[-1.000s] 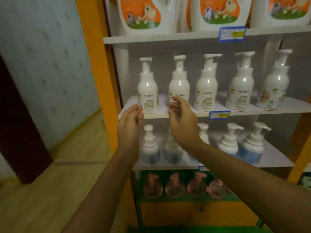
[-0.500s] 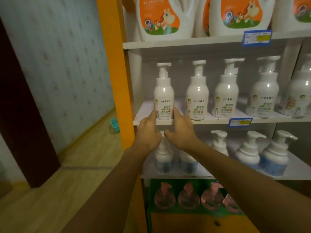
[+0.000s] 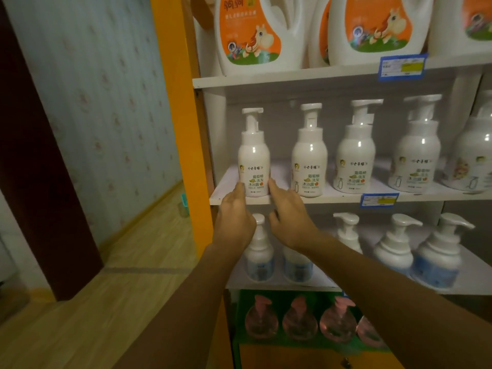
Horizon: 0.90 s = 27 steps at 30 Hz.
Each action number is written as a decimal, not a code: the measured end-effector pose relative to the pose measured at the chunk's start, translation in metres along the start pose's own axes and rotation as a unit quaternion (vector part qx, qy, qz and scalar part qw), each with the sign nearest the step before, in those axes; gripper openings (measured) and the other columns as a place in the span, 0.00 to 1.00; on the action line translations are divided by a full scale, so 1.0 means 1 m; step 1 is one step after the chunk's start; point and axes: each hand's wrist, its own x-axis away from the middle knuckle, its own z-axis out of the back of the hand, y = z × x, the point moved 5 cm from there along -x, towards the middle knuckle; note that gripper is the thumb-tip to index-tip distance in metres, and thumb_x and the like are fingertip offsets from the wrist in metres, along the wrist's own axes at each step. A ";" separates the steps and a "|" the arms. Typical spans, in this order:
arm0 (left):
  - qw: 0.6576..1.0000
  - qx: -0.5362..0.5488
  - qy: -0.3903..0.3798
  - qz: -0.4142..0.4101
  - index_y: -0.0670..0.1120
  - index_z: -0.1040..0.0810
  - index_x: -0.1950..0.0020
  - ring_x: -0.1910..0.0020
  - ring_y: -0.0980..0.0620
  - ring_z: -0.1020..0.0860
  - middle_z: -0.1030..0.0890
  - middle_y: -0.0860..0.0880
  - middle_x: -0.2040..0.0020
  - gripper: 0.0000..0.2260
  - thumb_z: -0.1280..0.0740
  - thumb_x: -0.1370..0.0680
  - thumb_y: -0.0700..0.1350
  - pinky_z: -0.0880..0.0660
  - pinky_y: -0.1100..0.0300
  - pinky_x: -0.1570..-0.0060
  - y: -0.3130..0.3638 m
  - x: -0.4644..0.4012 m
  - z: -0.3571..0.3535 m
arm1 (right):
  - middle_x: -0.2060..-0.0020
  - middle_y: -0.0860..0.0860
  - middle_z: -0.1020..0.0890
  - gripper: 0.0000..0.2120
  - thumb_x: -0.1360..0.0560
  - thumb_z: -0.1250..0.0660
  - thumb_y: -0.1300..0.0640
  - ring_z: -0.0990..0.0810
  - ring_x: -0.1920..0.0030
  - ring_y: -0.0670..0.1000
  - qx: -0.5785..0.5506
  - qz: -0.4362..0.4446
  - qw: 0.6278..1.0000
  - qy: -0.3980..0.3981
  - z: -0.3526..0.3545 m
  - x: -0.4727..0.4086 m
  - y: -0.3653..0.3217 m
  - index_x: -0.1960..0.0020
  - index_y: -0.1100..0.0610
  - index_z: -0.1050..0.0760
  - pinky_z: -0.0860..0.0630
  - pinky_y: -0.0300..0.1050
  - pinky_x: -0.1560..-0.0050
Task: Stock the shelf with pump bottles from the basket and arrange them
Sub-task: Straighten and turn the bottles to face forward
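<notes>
Flanking rounded bottle (image 3: 253, 158), perhaps touching: hands (image 3: 262, 211)

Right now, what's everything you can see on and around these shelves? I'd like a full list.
Large jugs: at least three, white with orange cartoon labels, top shelf.
White pump bottles: five, white with green-and-orange labels, middle shelf, in a row; the rightmost is cut off by the frame.
Leftmost white pump bottle: one, at the left end of that row.
Blue-tinted pump bottles: about five, white tops, shelf below, some hidden behind the arms.
Pink bottles: four, see-through pink, bottom level in green surround.
Price tags: two, blue with yellow, on shelf edges.
Shelf post: one, orange, left side.
Left hand: fingertips at the leftmost bottle's left base.
Right hand: fingertips at its right base.
</notes>
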 end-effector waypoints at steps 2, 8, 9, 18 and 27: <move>1.000 -0.012 0.009 0.003 0.43 0.36 0.29 0.40 0.46 0.24 0.23 0.43 0.38 0.24 0.34 0.24 0.38 0.25 0.51 0.40 0.002 0.000 -0.002 | 0.39 0.51 0.26 0.33 0.28 0.37 0.66 0.29 0.40 0.52 0.010 0.003 1.000 -0.014 -0.001 0.000 -0.002 0.26 0.55 0.43 0.35 0.52 0.31; 0.993 0.003 0.120 -0.005 0.41 0.33 0.31 0.39 0.45 0.23 0.23 0.41 0.37 0.19 0.39 0.22 0.40 0.22 0.51 0.44 0.024 0.016 0.009 | 0.45 0.55 0.20 0.20 0.26 0.40 0.64 0.23 0.45 0.53 -0.041 0.033 0.992 0.116 0.038 0.022 -0.003 0.33 0.58 0.30 0.25 0.55 0.41; 0.989 0.002 0.140 -0.052 0.39 0.31 0.32 0.39 0.45 0.23 0.23 0.40 0.37 0.18 0.40 0.22 0.39 0.23 0.51 0.41 0.039 0.025 0.009 | 0.50 0.55 0.19 0.16 0.26 0.40 0.63 0.22 0.49 0.52 -0.025 0.048 0.980 0.192 0.051 0.031 0.000 0.39 0.60 0.27 0.24 0.54 0.45; 0.984 0.163 -0.044 0.062 0.46 0.28 0.33 0.42 0.51 0.22 0.21 0.48 0.39 0.19 0.38 0.24 0.36 0.24 0.58 0.42 0.097 0.007 -0.042 | 0.47 0.54 0.24 0.23 0.27 0.33 0.53 0.29 0.45 0.54 0.057 -0.140 0.983 0.104 0.076 0.031 0.047 0.34 0.53 0.35 0.29 0.51 0.46; 0.997 0.043 -0.066 0.027 0.44 0.33 0.30 0.46 0.46 0.21 0.20 0.44 0.40 0.20 0.40 0.22 0.40 0.23 0.51 0.44 0.087 0.005 -0.051 | 0.48 0.53 0.22 0.22 0.28 0.33 0.54 0.26 0.46 0.54 0.024 -0.128 0.990 0.050 0.057 0.016 0.065 0.36 0.50 0.35 0.24 0.53 0.46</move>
